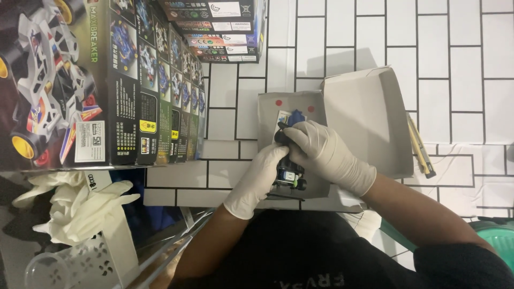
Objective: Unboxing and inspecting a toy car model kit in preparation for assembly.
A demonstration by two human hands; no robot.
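Both my hands wear white latex gloves and meet over an open grey cardboard box (369,112) on the tiled surface. My left hand (259,179) grips the near end of a small black and blue toy car (289,174). My right hand (321,152) closes over the top of the same car. Most of the car is hidden under my fingers; a blue part and black wheels show.
A stack of toy car kit boxes (101,80) stands at the left, more boxes (225,29) at the top. Spare white gloves (80,206) lie on a perforated white basket (85,257). A yellow-handled tool (420,150) lies right of the box. A green object (498,238) sits bottom right.
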